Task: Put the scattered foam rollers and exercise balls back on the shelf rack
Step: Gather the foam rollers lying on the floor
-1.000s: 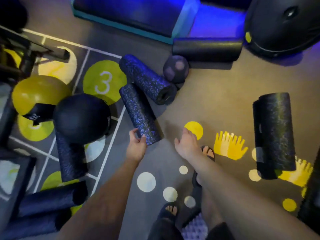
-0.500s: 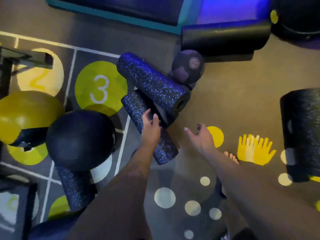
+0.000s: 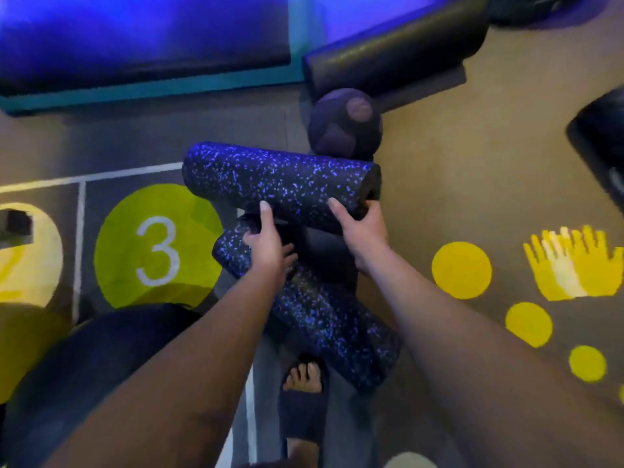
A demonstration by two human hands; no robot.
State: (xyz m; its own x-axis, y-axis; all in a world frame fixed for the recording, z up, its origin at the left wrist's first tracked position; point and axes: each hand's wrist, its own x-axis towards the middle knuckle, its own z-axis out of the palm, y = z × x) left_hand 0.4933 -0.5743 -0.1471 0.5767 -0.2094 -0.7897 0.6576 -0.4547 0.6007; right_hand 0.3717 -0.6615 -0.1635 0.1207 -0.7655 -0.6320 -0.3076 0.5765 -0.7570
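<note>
**Both Hands Set on Two Speckled Rollers**

The fingers (image 3: 335,205) of the right hand (image 3: 366,231) were curled over the right end of the upper roller (image 3: 280,184), and the thumb was hooked at its end face. That roller was held level and crosswise. The left hand (image 3: 266,246) was clasped round the top end of the lower roller (image 3: 324,315), with one finger stretched up to touch the upper roller. The lower roller was laid slantwise beneath, running down toward a sandalled foot (image 3: 304,393). A purple ball (image 3: 344,126) was seen just beyond the upper roller, and a smooth black roller (image 3: 395,52) farther off. A large dark ball (image 3: 101,359) lay near the left forearm, beside a green circle (image 3: 155,248) numbered 3.
</note>
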